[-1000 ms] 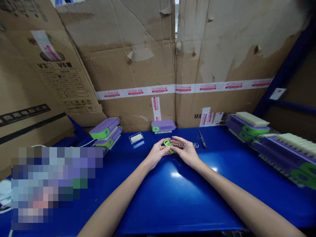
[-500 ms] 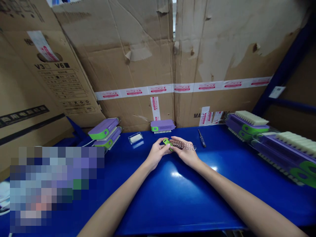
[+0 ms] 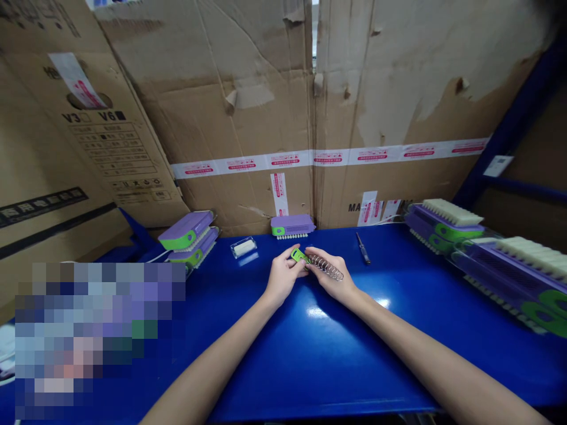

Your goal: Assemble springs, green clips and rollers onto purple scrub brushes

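Between both hands is a small bright green plastic piece (image 3: 297, 255) with a slot in it. My left hand (image 3: 283, 276) pinches its left side between thumb and fingers. A metal coil spring (image 3: 326, 268) runs from the green piece down to the right, across the back of my right hand's fingers. My right hand (image 3: 336, 277) is closed at the spring's upper end, with its fingertips by the green piece. The fingertips partly hide where spring and green piece meet, so I cannot tell if they are joined.
A purple and green brush-like unit (image 3: 292, 226) stands behind my hands. More such units are stacked at left (image 3: 188, 232) and right (image 3: 447, 221). A clear case with a white block (image 3: 243, 248) lies left, a screwdriver (image 3: 363, 248) right. Cardboard (image 3: 248, 112) walls the blue table (image 3: 319, 354).
The coil spring's free end has swung downward, from nearly level to sloping down to the right. The green piece has tilted slightly. Both hands stay in nearly the same place.
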Tool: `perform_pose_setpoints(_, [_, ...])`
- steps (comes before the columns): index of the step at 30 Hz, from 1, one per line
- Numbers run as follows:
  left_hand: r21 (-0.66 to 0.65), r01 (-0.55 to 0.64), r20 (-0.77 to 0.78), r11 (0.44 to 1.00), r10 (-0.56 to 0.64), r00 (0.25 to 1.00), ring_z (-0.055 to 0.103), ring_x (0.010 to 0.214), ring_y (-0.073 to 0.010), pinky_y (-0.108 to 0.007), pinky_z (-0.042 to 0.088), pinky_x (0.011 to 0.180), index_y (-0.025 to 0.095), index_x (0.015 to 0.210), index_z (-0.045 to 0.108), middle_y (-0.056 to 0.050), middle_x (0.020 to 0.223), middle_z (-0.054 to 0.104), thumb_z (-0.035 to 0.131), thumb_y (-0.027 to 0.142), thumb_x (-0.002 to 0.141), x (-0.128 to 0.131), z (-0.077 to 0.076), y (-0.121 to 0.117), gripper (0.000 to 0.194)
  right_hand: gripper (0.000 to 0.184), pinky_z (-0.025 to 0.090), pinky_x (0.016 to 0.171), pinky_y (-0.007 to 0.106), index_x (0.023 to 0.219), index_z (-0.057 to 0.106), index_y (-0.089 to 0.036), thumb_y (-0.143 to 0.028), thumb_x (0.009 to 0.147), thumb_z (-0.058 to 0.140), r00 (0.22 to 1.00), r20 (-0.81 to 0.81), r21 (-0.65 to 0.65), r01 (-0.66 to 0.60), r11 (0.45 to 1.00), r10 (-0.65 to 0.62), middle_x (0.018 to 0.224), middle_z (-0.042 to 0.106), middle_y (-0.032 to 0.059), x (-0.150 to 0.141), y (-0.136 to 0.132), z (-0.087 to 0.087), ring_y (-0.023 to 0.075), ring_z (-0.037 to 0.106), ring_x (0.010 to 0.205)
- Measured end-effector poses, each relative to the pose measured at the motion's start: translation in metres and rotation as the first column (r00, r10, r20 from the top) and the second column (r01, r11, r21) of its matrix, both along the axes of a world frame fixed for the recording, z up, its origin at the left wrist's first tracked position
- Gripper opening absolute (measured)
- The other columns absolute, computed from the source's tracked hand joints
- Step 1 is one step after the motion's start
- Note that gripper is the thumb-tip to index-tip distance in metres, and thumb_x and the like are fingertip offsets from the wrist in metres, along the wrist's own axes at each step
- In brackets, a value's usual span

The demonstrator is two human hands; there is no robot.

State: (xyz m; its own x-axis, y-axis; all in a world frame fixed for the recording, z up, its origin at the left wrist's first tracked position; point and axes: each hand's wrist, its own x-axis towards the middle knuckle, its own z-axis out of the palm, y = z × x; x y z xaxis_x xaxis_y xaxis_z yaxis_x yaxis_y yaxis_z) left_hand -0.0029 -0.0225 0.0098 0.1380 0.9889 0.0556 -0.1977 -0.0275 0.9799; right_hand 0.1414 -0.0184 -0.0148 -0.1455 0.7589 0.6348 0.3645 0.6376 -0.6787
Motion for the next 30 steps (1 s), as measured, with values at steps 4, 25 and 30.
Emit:
perform_pose_setpoints(4, [0.017, -0.008, -0.028, 1.000, 0.009, 1.000, 0.063, 0.065, -0.0112, -0.031, 0.056, 0.072, 0.010, 0.119, 0.047, 0.001, 0.069, 0.064, 0.066, 0.016, 0.069, 0.001, -0.002, 0.001, 0.054, 0.032, 0.055, 0.082, 0.031, 0.114, 0.060, -0.020, -0.020, 0.082, 0.055, 0.998, 0.062, 0.013, -0.012, 1.000, 0.011, 0.105, 0.070, 0.0071, -0.001, 0.000, -0.002, 0.0191, 0.069, 0.090])
perform_pose_setpoints(25, [0.224, -0.139, -0.150, 0.965, 0.175, 0.973, 0.068, 0.083, -0.0203, -0.031, 0.052, 0.075, 0.017, 0.101, 0.046, -0.009, 0.089, 0.069, 0.069, 0.020, 0.069, -0.004, -0.010, 0.007, 0.040, 0.023, 0.055, 0.079, 0.034, 0.104, 0.063, -0.020, -0.027, 0.083, 0.056, 0.989, 0.106, 0.158, 0.083, 0.984, -0.100, 0.098, 0.071, 0.0093, -0.003, -0.005, 0.005, 0.0217, 0.068, 0.088])
perform_pose_setpoints(30, [0.294, -0.173, -0.195, 0.940, 0.236, 0.952, 0.068, 0.083, -0.0207, -0.031, 0.053, 0.075, 0.018, 0.117, 0.046, -0.008, 0.089, 0.070, 0.067, 0.018, 0.071, -0.003, -0.005, 0.002, 0.051, 0.023, 0.055, 0.081, 0.034, 0.103, 0.063, -0.018, -0.026, 0.083, 0.057, 0.990, 0.097, 0.153, 0.085, 0.985, -0.101, 0.099, 0.071, 0.0104, -0.003, -0.006, 0.006, 0.0222, 0.068, 0.089])
